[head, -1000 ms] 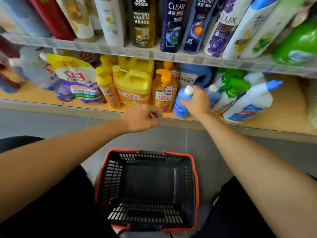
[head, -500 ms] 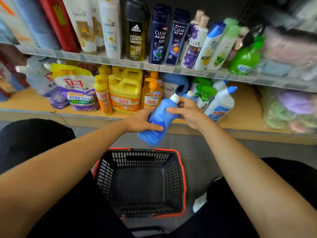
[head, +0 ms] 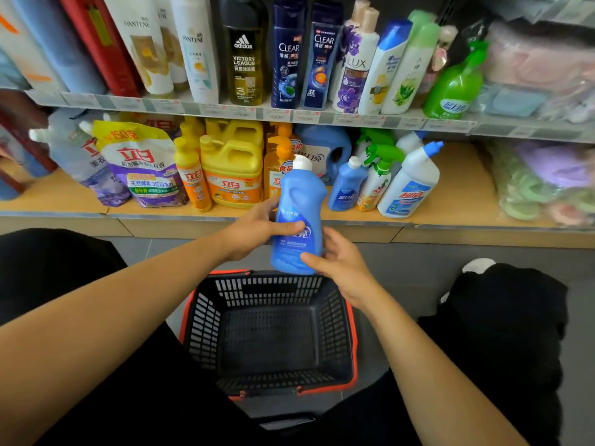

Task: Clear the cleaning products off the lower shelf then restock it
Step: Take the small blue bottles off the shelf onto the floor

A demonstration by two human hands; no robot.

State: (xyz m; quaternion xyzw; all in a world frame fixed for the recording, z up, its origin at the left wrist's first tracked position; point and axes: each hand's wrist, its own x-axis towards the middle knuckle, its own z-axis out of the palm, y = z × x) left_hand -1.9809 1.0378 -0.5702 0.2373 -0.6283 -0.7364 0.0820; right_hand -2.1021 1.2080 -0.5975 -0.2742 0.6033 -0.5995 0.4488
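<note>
We are at the clearing step. The lower shelf is crowded with yellow jugs, pouches and spray bottles. Below it on the floor stands our basket, with nothing in it. Just above its far rim we hold one blue bottle upright, off the shelf. Our left hand wraps around its waist; our right hand lies slack-fingered against its base. Next, we judge, it goes down into the basket, low enough not to tip.

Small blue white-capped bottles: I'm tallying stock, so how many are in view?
2. The held bottle is in the left hand, in front of the lower shelf; the standing bottle is on that shelf, beside the green-trigger sprayer. More may be hidden behind.
</note>
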